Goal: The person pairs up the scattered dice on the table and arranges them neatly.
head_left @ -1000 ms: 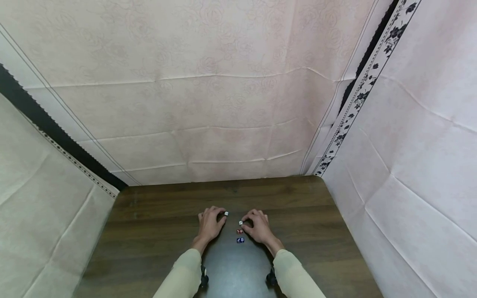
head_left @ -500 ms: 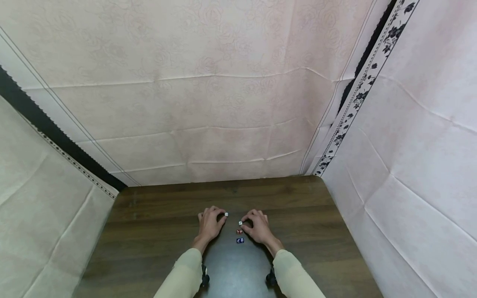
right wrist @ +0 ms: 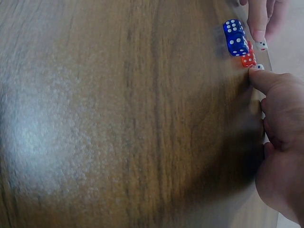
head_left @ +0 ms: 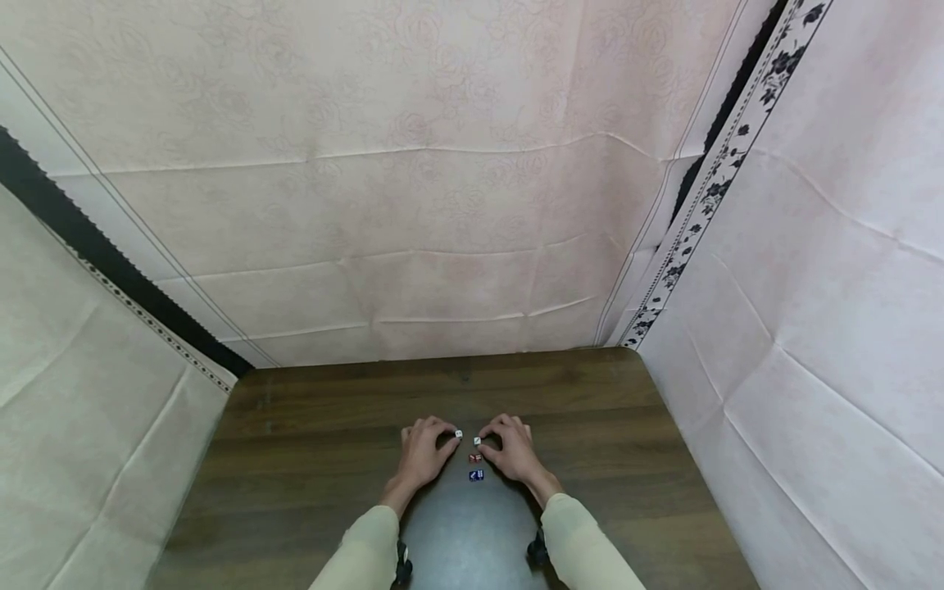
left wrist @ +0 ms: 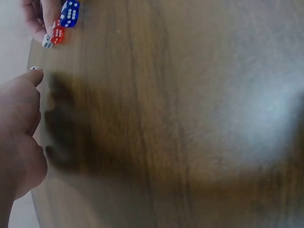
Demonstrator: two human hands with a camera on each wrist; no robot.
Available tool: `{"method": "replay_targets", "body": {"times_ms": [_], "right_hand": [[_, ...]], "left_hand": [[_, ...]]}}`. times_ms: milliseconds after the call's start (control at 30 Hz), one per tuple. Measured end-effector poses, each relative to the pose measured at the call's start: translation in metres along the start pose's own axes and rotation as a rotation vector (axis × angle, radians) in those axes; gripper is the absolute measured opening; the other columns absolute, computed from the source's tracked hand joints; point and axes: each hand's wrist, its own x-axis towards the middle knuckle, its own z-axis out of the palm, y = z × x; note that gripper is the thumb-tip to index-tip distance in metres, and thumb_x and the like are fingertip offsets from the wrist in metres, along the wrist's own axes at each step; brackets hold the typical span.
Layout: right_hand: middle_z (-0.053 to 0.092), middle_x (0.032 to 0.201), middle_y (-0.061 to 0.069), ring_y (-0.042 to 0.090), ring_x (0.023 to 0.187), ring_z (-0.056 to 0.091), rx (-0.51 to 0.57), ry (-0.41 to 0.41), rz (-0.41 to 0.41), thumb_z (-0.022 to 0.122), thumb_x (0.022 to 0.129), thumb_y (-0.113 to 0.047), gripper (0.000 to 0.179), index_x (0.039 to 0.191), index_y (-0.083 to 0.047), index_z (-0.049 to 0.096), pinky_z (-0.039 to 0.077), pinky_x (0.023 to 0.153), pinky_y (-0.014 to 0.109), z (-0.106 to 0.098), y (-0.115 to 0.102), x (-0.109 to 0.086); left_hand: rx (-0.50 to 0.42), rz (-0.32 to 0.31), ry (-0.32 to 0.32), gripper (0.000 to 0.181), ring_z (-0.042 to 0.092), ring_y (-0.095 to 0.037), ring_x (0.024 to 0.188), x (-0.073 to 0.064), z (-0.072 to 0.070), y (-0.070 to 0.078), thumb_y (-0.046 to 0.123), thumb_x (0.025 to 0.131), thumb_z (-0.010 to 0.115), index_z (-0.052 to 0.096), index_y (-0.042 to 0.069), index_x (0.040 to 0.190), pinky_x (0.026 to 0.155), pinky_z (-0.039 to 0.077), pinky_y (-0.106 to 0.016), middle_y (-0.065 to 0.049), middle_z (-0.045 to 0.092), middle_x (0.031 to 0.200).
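Observation:
Between thumb and fingertips my left hand (head_left: 424, 451) pinches a small white die (head_left: 459, 433). Just to the right, my right hand (head_left: 512, 449) pinches another white die (head_left: 477, 441) at its fingertips. Red dice (head_left: 475, 459) lie right in front of that second white die, on the near side. Closer to the body, two blue dice (head_left: 476, 475) with white pips sit side by side. In the right wrist view, the blue dice (right wrist: 235, 39) and a red die (right wrist: 248, 60) form a line leading to the white die (right wrist: 258, 67) under the right thumb.
A dark wood-grain table (head_left: 310, 459) lies under both hands, its far edge against a pale patterned cloth (head_left: 442, 246). More cloth hangs at the left (head_left: 81, 393) and right (head_left: 811, 369). Light glares on the tabletop between the forearms.
My left hand has moved right and slightly nearer with its white die, narrowing the gap to the other white die. The right hand and the red and blue dice stay in place.

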Motion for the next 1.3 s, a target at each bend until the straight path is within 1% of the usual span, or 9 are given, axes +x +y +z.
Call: {"method": "replay_targets", "body": {"times_ms": [100, 233, 400, 733, 967, 1133, 1300], "right_hand": [[0.072, 0.125, 0.003, 0.025, 0.118, 0.06, -0.003, -0.005, 0.001, 0.086, 0.103, -0.026, 0.014, 0.115, -0.02, 0.084, 0.036, 0.099, 0.044, 0.0, 0.0, 0.001], [0.072, 0.125, 0.002, 0.025, 0.118, 0.06, -0.011, -0.014, 0.008, 0.085, 0.103, -0.027, 0.014, 0.116, -0.022, 0.084, 0.036, 0.099, 0.043, -0.001, 0.001, 0.001], [0.072, 0.125, 0.002, 0.025, 0.117, 0.06, -0.029, -0.011, 0.002, 0.086, 0.103, -0.028, 0.015, 0.116, -0.02, 0.084, 0.036, 0.096, 0.042, 0.0, 0.001, 0.001], [0.072, 0.125, 0.001, 0.025, 0.117, 0.06, -0.016, -0.012, 0.011, 0.086, 0.102, -0.027, 0.015, 0.115, -0.02, 0.084, 0.036, 0.095, 0.041, 0.0, 0.0, 0.001], [0.073, 0.126, 0.003, 0.025, 0.117, 0.061, 0.005, -0.011, 0.015, 0.086, 0.103, -0.026, 0.014, 0.114, -0.019, 0.084, 0.035, 0.095, 0.042, -0.001, -0.002, 0.0], [0.073, 0.125, 0.003, 0.025, 0.117, 0.061, -0.001, -0.009, 0.013, 0.086, 0.103, -0.026, 0.014, 0.115, -0.019, 0.084, 0.035, 0.095, 0.042, -0.001, -0.002, -0.001], [0.072, 0.126, 0.003, 0.026, 0.118, 0.061, -0.011, -0.01, 0.003, 0.086, 0.103, -0.027, 0.015, 0.115, -0.019, 0.084, 0.036, 0.095, 0.042, -0.001, -0.001, -0.001]], "left_hand": [[-0.008, 0.002, -0.026, 0.014, 0.068, -0.026, 0.112, -0.002, 0.003, 0.001, 0.03, 0.104, 0.084, 0.087, 0.022, 0.116, 0.097, 0.04, -0.052, -0.002, 0.08, 0.119], [-0.019, 0.004, -0.043, 0.016, 0.067, -0.026, 0.112, -0.004, 0.007, 0.002, 0.03, 0.104, 0.084, 0.087, 0.021, 0.118, 0.098, 0.039, -0.05, -0.002, 0.08, 0.12], [-0.026, 0.02, -0.03, 0.016, 0.067, -0.025, 0.111, -0.006, 0.01, 0.004, 0.029, 0.103, 0.085, 0.087, 0.02, 0.116, 0.097, 0.038, -0.051, -0.001, 0.08, 0.117], [-0.01, 0.044, 0.001, 0.015, 0.067, -0.026, 0.111, -0.007, 0.018, 0.003, 0.028, 0.101, 0.087, 0.088, 0.02, 0.114, 0.102, 0.04, -0.06, 0.0, 0.08, 0.114], [-0.027, 0.017, 0.0, 0.015, 0.067, -0.029, 0.114, -0.007, 0.021, 0.004, 0.029, 0.102, 0.087, 0.088, 0.021, 0.114, 0.107, 0.038, -0.063, -0.001, 0.081, 0.116], [-0.027, 0.014, -0.01, 0.015, 0.067, -0.03, 0.113, -0.008, 0.02, 0.006, 0.028, 0.102, 0.087, 0.088, 0.021, 0.114, 0.106, 0.038, -0.063, -0.002, 0.08, 0.115], [-0.027, 0.015, -0.002, 0.014, 0.067, -0.03, 0.112, -0.007, 0.02, 0.007, 0.029, 0.101, 0.087, 0.088, 0.021, 0.112, 0.105, 0.037, -0.062, -0.002, 0.08, 0.114]]}}
